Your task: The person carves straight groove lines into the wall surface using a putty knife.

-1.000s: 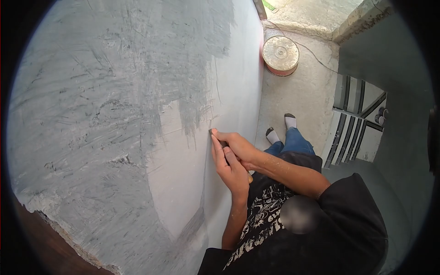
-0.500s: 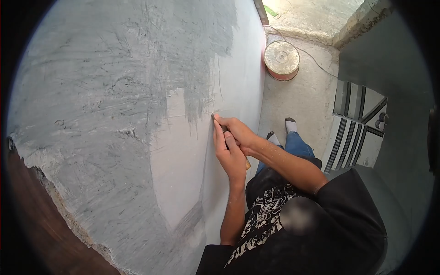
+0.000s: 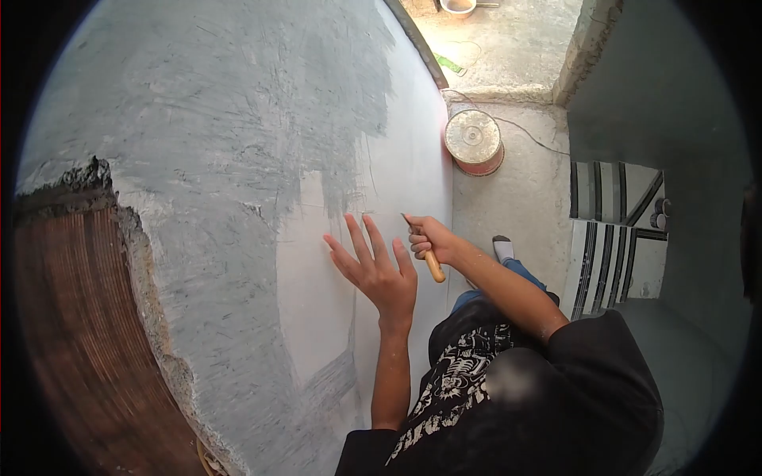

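Observation:
With fingers spread, my left hand (image 3: 379, 274) is over the pale patch of the wall (image 3: 313, 317); whether its fingertips touch the surface I cannot tell. To its right, my right hand (image 3: 429, 238) is closed around a wooden-handled scraper (image 3: 434, 266). The handle's rounded end sticks out below the fist, and a thin dark tip shows above the fingers, angled toward the wall. Most of the blade is hidden by my hand or seen edge-on. Rough grey coating with scratch marks covers the wall on the left and above, while smoother white surface lies around both hands.
A round lidded bucket (image 3: 475, 143) stands on the floor by the wall, with a cable (image 3: 520, 127) running past it. Striped tiled steps (image 3: 607, 254) are at the right. Broken wall edge borders a brown ribbed surface (image 3: 79, 301) at the left. Beyond the doorway lies a bowl (image 3: 458, 6).
My hands have come apart: the left has let go of the scraper area and spread its fingers, while the right has drawn rightward with the scraper. The view has shifted, showing more brown surface.

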Demonstrator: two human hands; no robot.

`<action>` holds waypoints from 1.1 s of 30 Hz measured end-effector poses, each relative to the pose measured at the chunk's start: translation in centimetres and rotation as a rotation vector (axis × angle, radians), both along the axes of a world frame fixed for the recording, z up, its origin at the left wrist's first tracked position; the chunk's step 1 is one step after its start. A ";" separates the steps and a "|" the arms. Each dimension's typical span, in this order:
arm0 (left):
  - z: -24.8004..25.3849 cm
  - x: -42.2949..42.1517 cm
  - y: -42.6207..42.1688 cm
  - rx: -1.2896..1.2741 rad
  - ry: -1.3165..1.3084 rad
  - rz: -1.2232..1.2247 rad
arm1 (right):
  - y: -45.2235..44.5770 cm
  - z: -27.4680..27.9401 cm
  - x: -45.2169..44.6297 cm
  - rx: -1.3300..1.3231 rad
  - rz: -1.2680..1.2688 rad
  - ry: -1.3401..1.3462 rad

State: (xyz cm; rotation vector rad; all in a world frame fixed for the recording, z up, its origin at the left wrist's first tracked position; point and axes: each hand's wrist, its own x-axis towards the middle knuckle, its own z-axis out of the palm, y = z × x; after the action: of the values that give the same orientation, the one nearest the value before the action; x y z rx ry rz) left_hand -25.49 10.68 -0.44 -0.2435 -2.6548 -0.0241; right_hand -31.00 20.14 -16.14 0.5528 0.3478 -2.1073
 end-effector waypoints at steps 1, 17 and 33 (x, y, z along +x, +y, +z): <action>-0.3 -0.9 -0.1 -0.074 -0.081 0.051 | 0.8 -1.9 0.6 0.027 -0.046 -0.101; 12.2 6.1 0.0 0.581 -0.673 -0.797 | 17.2 -6.0 5.4 0.349 -0.628 -0.270; 9.9 16.5 -4.3 0.484 -0.883 -0.592 | 8.5 -7.3 10.6 0.459 -0.235 -0.184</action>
State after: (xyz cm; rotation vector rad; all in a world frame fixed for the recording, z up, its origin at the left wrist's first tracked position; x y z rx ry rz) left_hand -8.98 6.36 9.43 -1.0289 -3.1519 -1.1879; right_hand -20.38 28.68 -23.46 1.0937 0.6958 -2.1818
